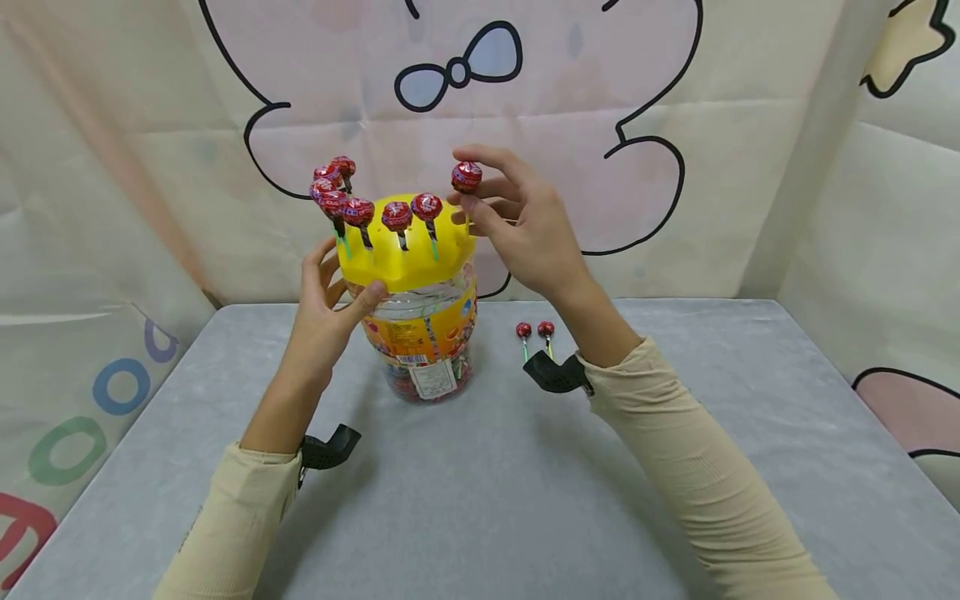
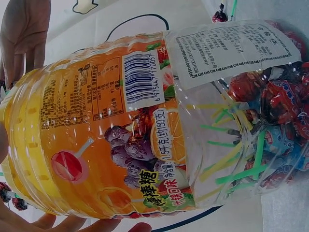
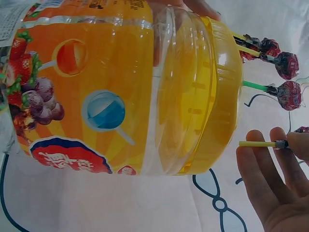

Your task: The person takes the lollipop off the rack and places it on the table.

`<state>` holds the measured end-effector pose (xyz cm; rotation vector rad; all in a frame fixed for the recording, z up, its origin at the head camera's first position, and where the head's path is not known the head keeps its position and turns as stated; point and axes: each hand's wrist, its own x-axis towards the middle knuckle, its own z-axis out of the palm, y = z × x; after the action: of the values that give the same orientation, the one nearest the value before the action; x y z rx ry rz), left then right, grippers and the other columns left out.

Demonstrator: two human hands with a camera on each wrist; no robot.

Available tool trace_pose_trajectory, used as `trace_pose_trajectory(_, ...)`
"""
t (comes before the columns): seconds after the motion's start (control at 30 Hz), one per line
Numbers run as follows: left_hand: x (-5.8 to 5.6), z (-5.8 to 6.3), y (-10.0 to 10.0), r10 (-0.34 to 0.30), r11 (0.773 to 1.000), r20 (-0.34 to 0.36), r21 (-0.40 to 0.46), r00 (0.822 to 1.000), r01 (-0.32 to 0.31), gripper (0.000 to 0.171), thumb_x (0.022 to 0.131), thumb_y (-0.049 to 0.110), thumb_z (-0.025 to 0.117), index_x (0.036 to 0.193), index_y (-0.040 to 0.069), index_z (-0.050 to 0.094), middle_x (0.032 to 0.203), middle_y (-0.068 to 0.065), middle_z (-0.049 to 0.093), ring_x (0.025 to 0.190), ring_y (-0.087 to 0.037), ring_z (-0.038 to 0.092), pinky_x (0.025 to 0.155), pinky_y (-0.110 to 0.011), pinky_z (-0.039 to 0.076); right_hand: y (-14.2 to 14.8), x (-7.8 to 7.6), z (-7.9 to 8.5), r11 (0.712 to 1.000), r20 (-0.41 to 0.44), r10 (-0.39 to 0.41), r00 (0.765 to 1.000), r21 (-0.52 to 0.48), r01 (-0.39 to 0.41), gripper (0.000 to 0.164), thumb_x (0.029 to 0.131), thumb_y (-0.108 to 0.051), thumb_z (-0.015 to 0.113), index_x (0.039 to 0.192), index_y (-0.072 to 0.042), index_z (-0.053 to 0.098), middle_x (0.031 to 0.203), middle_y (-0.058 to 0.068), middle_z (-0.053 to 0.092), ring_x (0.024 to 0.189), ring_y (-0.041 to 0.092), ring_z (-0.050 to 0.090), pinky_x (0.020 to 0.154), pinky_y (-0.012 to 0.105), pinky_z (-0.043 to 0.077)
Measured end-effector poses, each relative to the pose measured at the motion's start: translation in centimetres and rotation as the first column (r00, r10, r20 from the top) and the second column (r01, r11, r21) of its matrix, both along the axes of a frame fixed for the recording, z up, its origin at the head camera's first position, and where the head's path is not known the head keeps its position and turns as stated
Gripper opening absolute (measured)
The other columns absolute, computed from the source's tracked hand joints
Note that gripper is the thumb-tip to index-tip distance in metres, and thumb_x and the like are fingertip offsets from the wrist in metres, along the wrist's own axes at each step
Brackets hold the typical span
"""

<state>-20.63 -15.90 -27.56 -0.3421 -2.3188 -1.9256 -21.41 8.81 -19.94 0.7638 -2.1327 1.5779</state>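
The left hand gripped the jar at eight o'clock; the right hand pinched a lollipop beside the lid at two o'clock. A slack left grip could have let the jar tip.

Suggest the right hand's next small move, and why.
Probably lower the lollipop stick first into the lid: the right hand pinches it with the stick's end close to the lid, other lollipops stand there, and the left hand holds the jar.
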Motion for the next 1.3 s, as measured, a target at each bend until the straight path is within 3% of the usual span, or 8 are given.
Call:
trace_pose_trajectory(0.4, -0.5, -0.6, 0.3, -0.017, 1.0, -0.026, 0.018, 1.0, 0.017, 0.081, 0.096, 0.028, 0.065, 0.156, 0.029, 0.01, 0.162, -0.004, 0.018, 0.144, -0.031, 0.031, 0.116, -0.06, 0.032, 1.8, 1.0, -1.9, 1.0, 0.056, -0.018, 0.998, 0.024, 0.017, 0.046, 0.099, -0.007, 0.058, 0.142, -0.02, 0.051, 0.113, 0.012, 0.069, 0.09, 0.024, 0.073, 0.083, 0.035, 0.061)
trace_pose_trajectory(0.83, 0.1, -0.9, 0.5, -0.013, 1.0, -0.047, 0.026, 0.999, 0.015, 0.079, 0.098, 0.033, 0.061, 0.156, 0.034, 0.007, 0.162, 0.001, 0.013, 0.15, -0.028, 0.022, 0.119, -0.061, 0.027, 5.1, 1.8, -5.3, 0.989, 0.073, -0.026, 0.997, 0.145, 0.015, 0.046, 0.098, -0.007, 0.06, 0.141, -0.018, 0.051, 0.112, 0.012, 0.072, 0.084, 0.018, 0.072, 0.079, 0.032, 0.061)
trace_pose_trajectory(1.1, 0.6, -0.8, 0.3, -0.008, 0.999, -0.021, 0.042, 1.0, 0.009, 0.078, 0.099, 0.034, 0.06, 0.156, 0.036, 0.006, 0.164, 0.003, 0.011, 0.151, -0.028, 0.019, 0.119, -0.062, 0.025, 6.3, 1.9, -7.4, 0.991, 0.156, -0.023, 0.987, 0.134, 0.002, 0.047, 0.098, -0.008, 0.06, 0.143, -0.019, 0.05, 0.11, 0.015, 0.07, 0.083, 0.018, 0.073, 0.078, 0.031, 0.062)
trace_pose_trajectory(1.3, 0.3, -0.8, 0.4, -0.027, 0.999, -0.019, 0.036, 0.999, 0.028, 0.077, 0.099, 0.033, 0.059, 0.156, 0.036, 0.006, 0.164, 0.003, 0.01, 0.152, -0.027, 0.018, 0.12, -0.06, 0.024, 7.6, 1.9, -8.5, 0.992, 0.219, -0.054, 0.974, 0.123, 0.027, 0.047, 0.099, -0.007, 0.059, 0.142, -0.02, 0.049, 0.111, 0.015, 0.07, 0.083, 0.017, 0.073, 0.079, 0.033, 0.062)
